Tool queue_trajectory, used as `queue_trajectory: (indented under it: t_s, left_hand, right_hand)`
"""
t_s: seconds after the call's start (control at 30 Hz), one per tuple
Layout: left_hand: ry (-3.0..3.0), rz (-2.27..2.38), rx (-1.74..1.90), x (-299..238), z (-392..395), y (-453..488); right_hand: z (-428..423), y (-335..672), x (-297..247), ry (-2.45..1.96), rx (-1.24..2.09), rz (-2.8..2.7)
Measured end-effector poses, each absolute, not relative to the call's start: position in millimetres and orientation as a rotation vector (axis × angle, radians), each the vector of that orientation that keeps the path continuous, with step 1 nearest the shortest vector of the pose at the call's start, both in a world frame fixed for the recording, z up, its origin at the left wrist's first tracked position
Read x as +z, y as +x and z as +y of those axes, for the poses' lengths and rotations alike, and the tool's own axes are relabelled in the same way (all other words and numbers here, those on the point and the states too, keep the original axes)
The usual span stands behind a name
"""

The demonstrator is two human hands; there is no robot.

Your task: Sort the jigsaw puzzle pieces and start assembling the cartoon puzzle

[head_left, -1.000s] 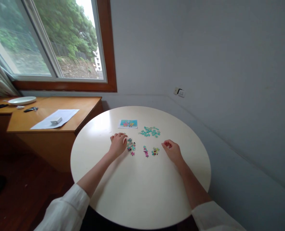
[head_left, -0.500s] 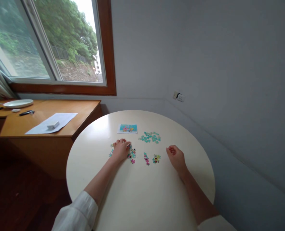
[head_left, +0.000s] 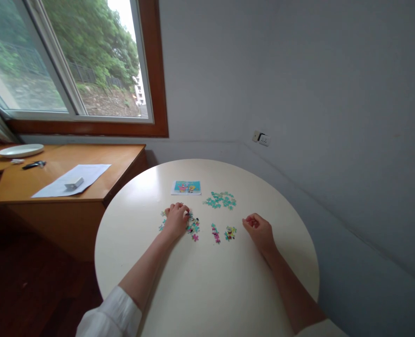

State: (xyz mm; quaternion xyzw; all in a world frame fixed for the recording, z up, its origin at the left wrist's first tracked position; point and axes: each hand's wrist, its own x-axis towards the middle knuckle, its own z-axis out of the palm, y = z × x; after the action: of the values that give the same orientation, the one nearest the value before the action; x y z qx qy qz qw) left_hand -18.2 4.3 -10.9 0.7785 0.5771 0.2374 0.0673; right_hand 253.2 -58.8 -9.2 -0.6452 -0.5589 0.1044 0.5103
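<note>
My left hand (head_left: pixel 175 220) is over a loose heap of mixed-colour jigsaw puzzle pieces (head_left: pixel 194 224). Its fingers curl down, and a dark-and-pink piece shows at the thumb tip; the palm hides part of the heap. On the table at the right rests my right hand (head_left: pixel 260 229), loosely closed, with no piece visible in it. Between the hands lie two joined bits of puzzle: a narrow pink-and-teal strip (head_left: pixel 215 233) and a yellow cartoon-figure section (head_left: pixel 230 233), the latter nearest my right hand.
Teal puzzle pieces (head_left: pixel 221 200) are spread farther back on the round white table (head_left: pixel 207 290). A picture card (head_left: pixel 187 187) lies behind my left hand. To the left, a wooden desk (head_left: pixel 123 159) bears a paper sheet, a small white box (head_left: pixel 74 183) and a white plate (head_left: pixel 21 150).
The view has shifted slightly. My left hand stays over the heap with its fingers moved a little among the pieces. My right hand has turned slightly, still closed in the same place.
</note>
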Motion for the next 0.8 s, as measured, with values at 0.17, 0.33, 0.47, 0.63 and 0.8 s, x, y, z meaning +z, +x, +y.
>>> queue_trajectory:
  t_s: [0.17,0.33,0.47,0.63,0.8]
  left_hand:
    - [2.32,1.722,0.749,-7,2,-19]
    - [2.285,1.702,0.796,-7,1,-19]
    - [2.213,1.678,0.922,-8,2,-19]
    - [2.058,1.545,1.106,-3,-2,-18]
    - [1.819,1.362,1.272,0,-6,-16]
  right_hand:
    - [-60,251,-8,-1.554,0.261,-1.376]
    - [-61,250,-8,-1.545,0.251,-1.396]
    - [-61,250,-8,-1.547,0.233,-1.42]
    - [-61,252,-9,-1.561,0.219,-1.432]
    - [-60,254,-12,-1.573,0.196,-1.467]
